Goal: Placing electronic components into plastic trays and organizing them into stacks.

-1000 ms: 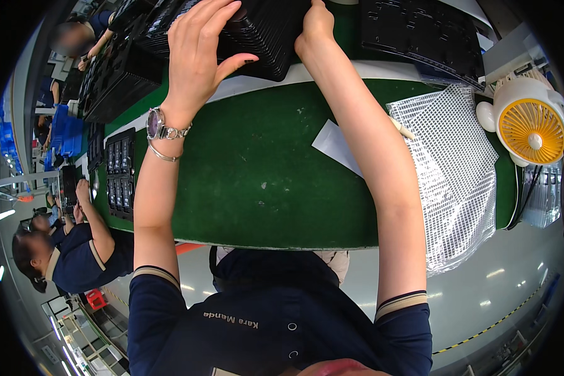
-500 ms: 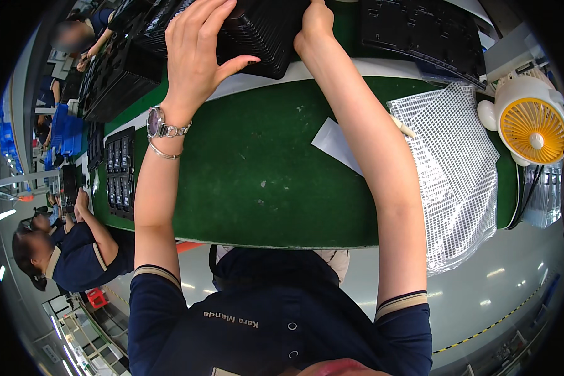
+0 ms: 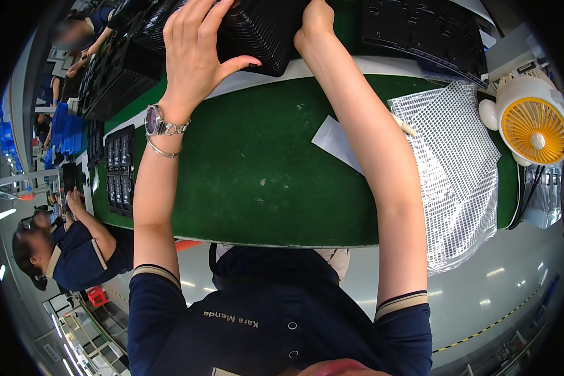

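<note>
A tall stack of black plastic trays (image 3: 260, 37) stands at the far middle of the green-topped table (image 3: 263, 163). My left hand (image 3: 194, 53) is at the stack's left side, its fingers stretched out and the thumb spread toward the stack's near face. A watch and a bangle are on that wrist. My right hand (image 3: 318, 20) is at the stack's right side; its fingers run past the upper edge of the picture, so their grip is hidden. Whether either hand presses on the trays I cannot tell.
More black trays are stacked at the far left (image 3: 116, 78), and a black tray (image 3: 423, 34) lies far right. A tray of small dark parts (image 3: 120, 169) lies left. Right are white paper (image 3: 337, 144), a gridded plastic bag (image 3: 451, 169) and a fan (image 3: 536, 125). Co-workers sit left.
My hands and the tray stack stay nearly where they were. At the left, a co-worker's raised hand has shifted slightly.
</note>
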`<state>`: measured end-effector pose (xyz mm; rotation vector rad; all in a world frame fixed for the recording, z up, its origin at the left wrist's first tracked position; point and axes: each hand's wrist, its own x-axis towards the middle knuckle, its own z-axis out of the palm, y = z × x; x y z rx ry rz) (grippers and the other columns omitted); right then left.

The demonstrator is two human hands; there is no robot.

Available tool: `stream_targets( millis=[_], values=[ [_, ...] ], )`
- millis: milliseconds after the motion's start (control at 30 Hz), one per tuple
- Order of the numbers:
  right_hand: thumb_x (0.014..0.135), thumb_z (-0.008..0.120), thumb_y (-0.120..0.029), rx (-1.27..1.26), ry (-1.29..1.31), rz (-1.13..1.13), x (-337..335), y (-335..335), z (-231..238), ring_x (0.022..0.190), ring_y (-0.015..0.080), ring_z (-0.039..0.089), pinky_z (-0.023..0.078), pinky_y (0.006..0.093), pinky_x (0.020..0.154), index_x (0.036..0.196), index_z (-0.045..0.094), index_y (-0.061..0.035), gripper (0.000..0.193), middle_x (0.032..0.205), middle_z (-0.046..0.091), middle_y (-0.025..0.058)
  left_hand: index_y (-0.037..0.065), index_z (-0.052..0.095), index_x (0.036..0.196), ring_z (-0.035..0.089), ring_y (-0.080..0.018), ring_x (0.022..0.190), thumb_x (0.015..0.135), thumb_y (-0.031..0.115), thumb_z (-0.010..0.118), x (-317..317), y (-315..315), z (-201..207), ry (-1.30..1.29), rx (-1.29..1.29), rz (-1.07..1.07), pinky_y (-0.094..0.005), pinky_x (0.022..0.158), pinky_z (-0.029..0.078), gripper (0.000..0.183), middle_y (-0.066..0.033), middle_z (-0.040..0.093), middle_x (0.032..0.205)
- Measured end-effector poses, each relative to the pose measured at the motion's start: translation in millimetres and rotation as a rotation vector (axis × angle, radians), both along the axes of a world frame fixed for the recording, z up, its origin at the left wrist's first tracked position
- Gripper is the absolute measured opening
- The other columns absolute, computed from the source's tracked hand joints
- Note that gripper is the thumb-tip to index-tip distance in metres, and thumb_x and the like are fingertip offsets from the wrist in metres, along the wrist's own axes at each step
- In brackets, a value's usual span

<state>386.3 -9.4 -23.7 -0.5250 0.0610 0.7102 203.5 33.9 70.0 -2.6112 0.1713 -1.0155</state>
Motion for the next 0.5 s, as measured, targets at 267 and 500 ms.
stream_targets(
  millis=[267,500],
  values=[
    [0.103,0.04,-0.032,-0.023,-0.012,-0.002,-0.5,-1.4,0.7,0.106,0.0336,0.063,0.051,0.0423,0.094,0.12,0.057,0.009,0.048,0.118,0.064,0.0219,0.001,0.035,0.144,0.041,-0.0409,0.133,0.061,0.045,0.085,-1.0,4.8,-7.6,-0.054,0.031,-0.031,-0.0518,0.109,0.032,0.106,-0.0218,0.039,0.149],
    [0.103,0.041,-0.033,-0.044,0.017,-0.01,1.8,-0.8,0.4,0.109,0.033,0.062,0.05,0.042,0.097,0.123,0.055,0.008,0.048,0.121,0.062,0.0212,-0.001,0.027,0.15,0.037,-0.043,0.135,0.062,0.044,0.084,-3.1,2.6,-11.0,-0.026,0.047,0.023,-0.0541,0.11,0.03,0.114,-0.0242,0.033,0.152]
  ],
)
